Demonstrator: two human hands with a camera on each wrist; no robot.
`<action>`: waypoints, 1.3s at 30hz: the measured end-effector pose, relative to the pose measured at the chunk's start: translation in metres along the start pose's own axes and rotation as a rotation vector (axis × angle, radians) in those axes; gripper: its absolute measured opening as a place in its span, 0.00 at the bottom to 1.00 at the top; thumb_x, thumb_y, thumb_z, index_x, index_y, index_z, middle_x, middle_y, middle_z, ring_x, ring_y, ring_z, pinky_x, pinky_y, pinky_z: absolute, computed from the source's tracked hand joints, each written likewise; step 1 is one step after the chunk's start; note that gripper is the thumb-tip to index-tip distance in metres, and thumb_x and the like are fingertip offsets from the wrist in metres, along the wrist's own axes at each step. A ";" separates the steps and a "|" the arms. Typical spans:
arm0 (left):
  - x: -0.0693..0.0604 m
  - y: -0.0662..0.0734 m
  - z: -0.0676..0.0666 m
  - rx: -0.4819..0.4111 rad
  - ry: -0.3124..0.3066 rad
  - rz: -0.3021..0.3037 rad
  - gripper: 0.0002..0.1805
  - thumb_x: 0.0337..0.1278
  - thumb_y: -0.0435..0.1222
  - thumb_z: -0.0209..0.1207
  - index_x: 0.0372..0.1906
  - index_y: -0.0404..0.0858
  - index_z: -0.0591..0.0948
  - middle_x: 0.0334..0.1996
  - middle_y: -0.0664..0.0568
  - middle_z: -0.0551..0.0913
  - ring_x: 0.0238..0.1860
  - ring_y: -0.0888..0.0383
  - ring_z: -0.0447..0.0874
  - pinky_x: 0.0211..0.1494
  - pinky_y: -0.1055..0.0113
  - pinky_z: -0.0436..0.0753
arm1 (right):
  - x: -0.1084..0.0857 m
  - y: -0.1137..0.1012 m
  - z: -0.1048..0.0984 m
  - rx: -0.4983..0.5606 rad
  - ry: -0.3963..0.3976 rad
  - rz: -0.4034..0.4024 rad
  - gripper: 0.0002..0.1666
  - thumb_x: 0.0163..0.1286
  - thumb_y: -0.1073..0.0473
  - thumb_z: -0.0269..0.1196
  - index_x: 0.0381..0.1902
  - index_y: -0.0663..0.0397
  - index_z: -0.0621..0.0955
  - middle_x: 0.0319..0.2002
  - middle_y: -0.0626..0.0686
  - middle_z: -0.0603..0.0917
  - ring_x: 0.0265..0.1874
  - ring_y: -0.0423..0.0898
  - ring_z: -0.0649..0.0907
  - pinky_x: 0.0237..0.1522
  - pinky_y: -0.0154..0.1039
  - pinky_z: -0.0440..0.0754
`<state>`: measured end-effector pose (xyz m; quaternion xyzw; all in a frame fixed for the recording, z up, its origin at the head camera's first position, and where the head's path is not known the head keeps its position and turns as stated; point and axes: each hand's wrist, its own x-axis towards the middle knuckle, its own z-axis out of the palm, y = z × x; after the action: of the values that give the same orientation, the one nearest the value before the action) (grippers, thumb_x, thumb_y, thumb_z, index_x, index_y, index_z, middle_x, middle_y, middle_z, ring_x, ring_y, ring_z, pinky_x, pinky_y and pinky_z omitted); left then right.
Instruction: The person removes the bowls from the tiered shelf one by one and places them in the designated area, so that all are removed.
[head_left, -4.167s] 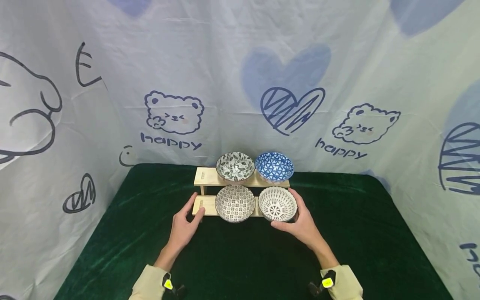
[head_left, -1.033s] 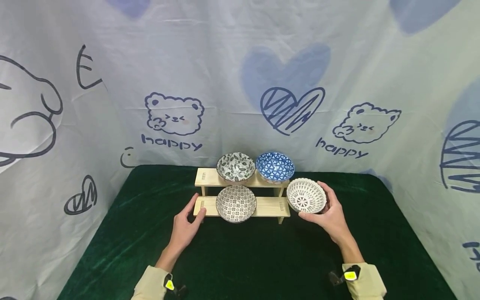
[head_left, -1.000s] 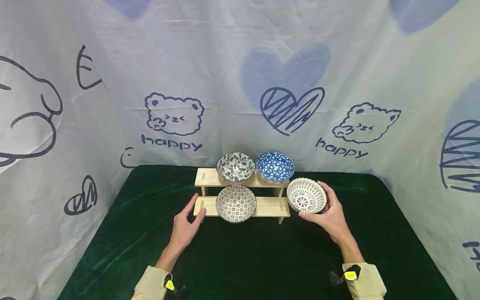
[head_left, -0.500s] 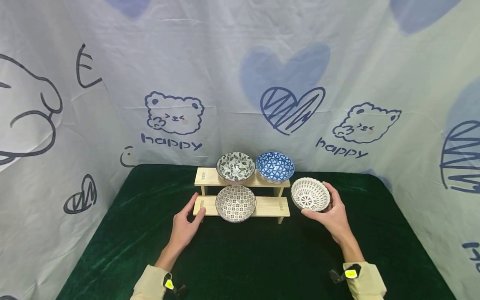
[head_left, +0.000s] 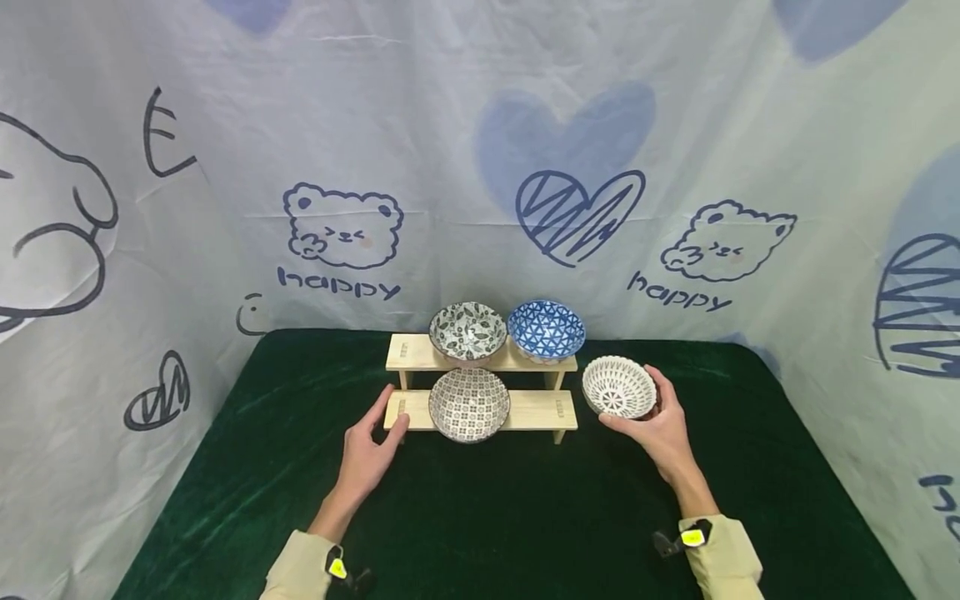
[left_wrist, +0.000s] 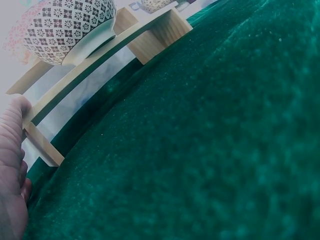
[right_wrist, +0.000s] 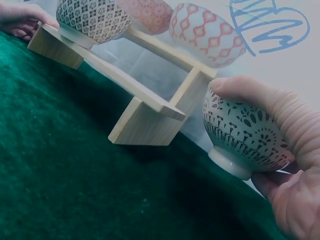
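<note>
My right hand (head_left: 662, 427) grips a small white bowl with a dark dashed pattern (head_left: 618, 388), thumb at the near rim and fingers round its right side. The right wrist view shows this bowl (right_wrist: 240, 132) raised off the cloth, its foot bare, just right of the two-tier wooden stand (head_left: 536, 410). My left hand (head_left: 367, 450) holds the left end of the stand's lower board, thumb on the near side. A grey-patterned bowl (head_left: 469, 406) sits on that board. On the upper board stand a leaf-patterned bowl (head_left: 468, 332) and a blue triangle-patterned bowl (head_left: 547, 330).
Dark green velvet cloth (head_left: 495, 517) covers the table beneath the stand. Behind it hangs a pale curtain (head_left: 450, 150) printed with hearts and bears, and it closes in the left and right sides too.
The white bowl, on the right of the lower board at first, has been lifted off and carried right by my right hand. Lately it barely moves. My left hand stays on the stand.
</note>
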<state>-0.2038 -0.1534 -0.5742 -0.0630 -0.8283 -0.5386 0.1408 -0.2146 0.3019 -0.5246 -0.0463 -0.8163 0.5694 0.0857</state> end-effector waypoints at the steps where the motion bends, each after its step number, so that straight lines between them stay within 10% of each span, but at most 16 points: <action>1: 0.000 0.000 0.000 0.004 0.002 0.000 0.35 0.73 0.44 0.63 0.79 0.38 0.68 0.76 0.48 0.71 0.77 0.49 0.68 0.78 0.45 0.66 | 0.001 0.001 0.001 0.005 0.002 -0.001 0.69 0.54 0.57 0.83 0.84 0.49 0.53 0.78 0.59 0.64 0.73 0.57 0.69 0.75 0.58 0.67; 39: 0.000 0.000 0.000 0.005 -0.008 -0.019 0.36 0.74 0.46 0.63 0.79 0.38 0.68 0.76 0.48 0.70 0.77 0.46 0.67 0.78 0.43 0.65 | 0.045 0.039 0.024 -0.013 0.142 0.052 0.68 0.56 0.52 0.82 0.83 0.51 0.52 0.79 0.63 0.61 0.75 0.62 0.65 0.77 0.61 0.62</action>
<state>-0.2039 -0.1535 -0.5735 -0.0570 -0.8307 -0.5376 0.1328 -0.2639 0.3011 -0.5649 -0.1084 -0.8104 0.5613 0.1282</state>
